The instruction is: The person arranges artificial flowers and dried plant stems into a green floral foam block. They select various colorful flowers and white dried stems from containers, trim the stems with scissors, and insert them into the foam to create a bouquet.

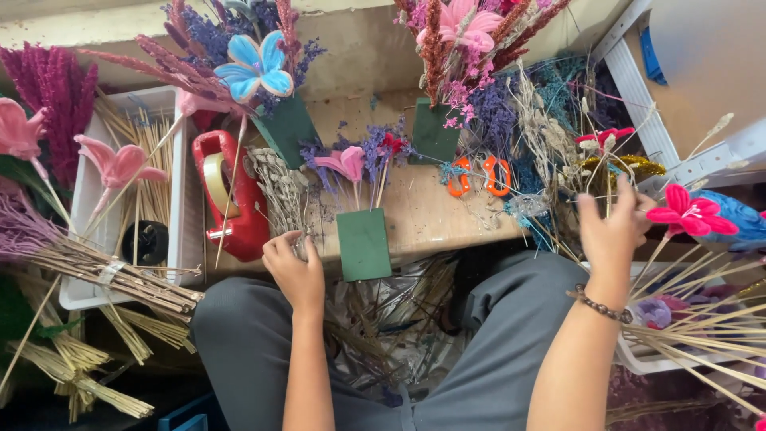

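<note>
We see the left hand (pixel 294 267) at the table (pixel 431 211) edge, its grip curled round the ends of a dry grey bunch (pixel 279 191), just beside the green block (pixel 364 243) and the red tape holder (pixel 231 195). The right hand (pixel 613 231) reaches into the dried stems (pixel 558 160) near the orange scissors (pixel 479 175); its fingers are loose and spread, and we cannot tell if it holds a stem.

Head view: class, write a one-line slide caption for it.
Left hand beside a green foam block, right hand reaching into dried stems on a wooden bench.
</note>
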